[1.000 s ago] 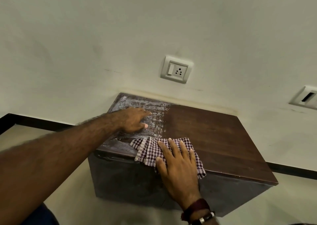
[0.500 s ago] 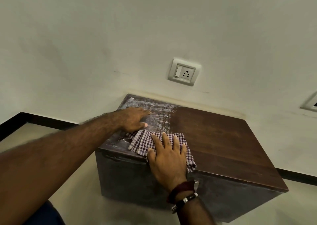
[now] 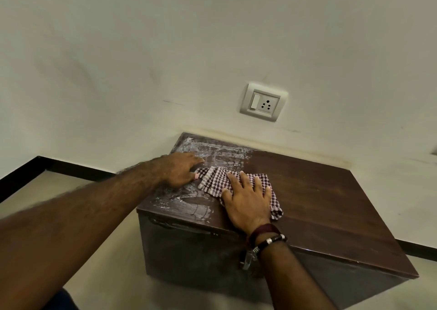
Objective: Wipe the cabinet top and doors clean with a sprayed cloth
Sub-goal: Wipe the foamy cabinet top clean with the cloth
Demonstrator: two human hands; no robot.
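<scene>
A low dark wooden cabinet [image 3: 319, 191] stands against the wall. Its left half is streaked with wet whitish smears; the right half looks dry and brown. A purple-and-white checked cloth [image 3: 214, 179] lies flat on the top, near the middle. My right hand [image 3: 246, 201] presses on the cloth with fingers spread and straight. My left hand [image 3: 179, 170] rests on the smeared top just left of the cloth, fingers loosely bent, its thumb touching the cloth's edge. The cabinet's dark front face [image 3: 189, 250] is below my hands.
A white switch-and-socket plate [image 3: 262, 103] is on the wall above the cabinet. A black skirting [image 3: 78, 168] runs along the wall's foot. Pale floor [image 3: 113, 238] lies to the left and in front of the cabinet.
My right hand has slid the cloth away from the front edge, further onto the top and toward my left hand. The left hand has stayed in place. The camera has shifted.
</scene>
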